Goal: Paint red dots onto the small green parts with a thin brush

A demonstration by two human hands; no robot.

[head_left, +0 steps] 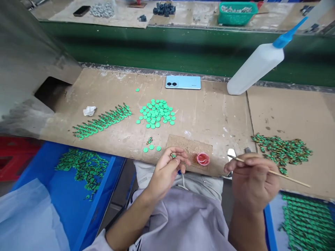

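Observation:
My left hand (163, 172) pinches a small green-and-gold piece (173, 156) between thumb and fingers. In my right hand (255, 184) is a thin wooden stick (293, 179), its dark tip pointing left. Between the hands, a small cup of red liquid (203, 159) sits on a brown board (180, 142). Just beyond my left hand lie loose green discs (151, 147) and another green-and-gold piece (149, 140). Farther off is a pile of green discs (155, 113). To its left, discs bearing upright pieces form a slanted row (102, 122). A heap of green-and-gold pieces (288, 151) lies at right.
A light blue phone (187, 82) and a tilted white squeeze bottle (255, 68) are at the table's back. A blue bin (52, 195) holds green pieces at left; another tray of green pieces (306, 219) is at lower right. Crumpled white paper (89, 111) lies left.

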